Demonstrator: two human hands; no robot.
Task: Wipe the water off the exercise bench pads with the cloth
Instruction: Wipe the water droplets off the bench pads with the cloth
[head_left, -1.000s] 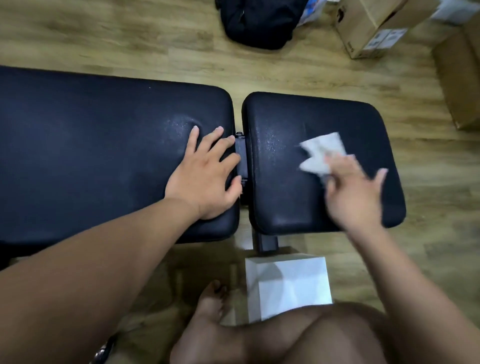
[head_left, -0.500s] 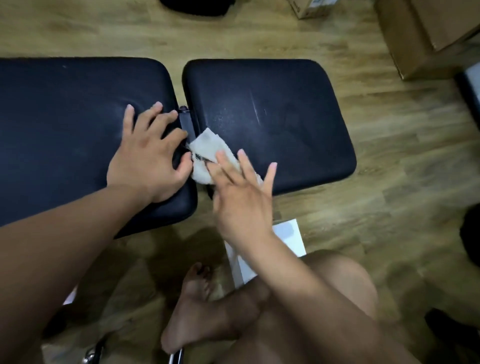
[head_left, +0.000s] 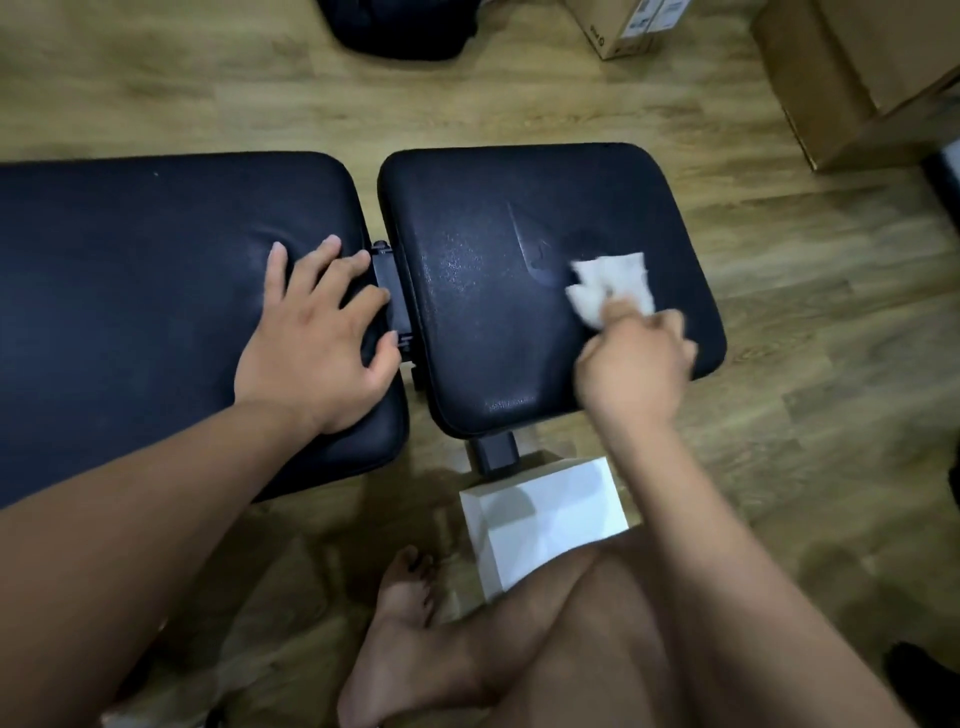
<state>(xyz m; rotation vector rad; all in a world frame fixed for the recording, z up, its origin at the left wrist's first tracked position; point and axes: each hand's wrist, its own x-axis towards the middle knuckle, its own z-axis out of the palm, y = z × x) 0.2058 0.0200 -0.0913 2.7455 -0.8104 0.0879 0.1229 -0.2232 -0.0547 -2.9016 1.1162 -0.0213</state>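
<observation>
Left hand (head_left: 317, 343) flat, fingers spread, on long pad (head_left: 130, 312) at its inner end: bracing, I'd guess, steadying body during reach. Right hand (head_left: 631, 364) bunched round cloth (head_left: 613, 283), pressing it on short pad (head_left: 493, 364), right of middle. Wet sheen (head_left: 452, 270) left of cloth, likely next.

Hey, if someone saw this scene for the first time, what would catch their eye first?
The white cloth stands out against the black short pad, gripped by the right hand at that pad's right side. The left hand rests flat on the long pad beside the gap, and water beads glisten on the short pad's left part.
</observation>
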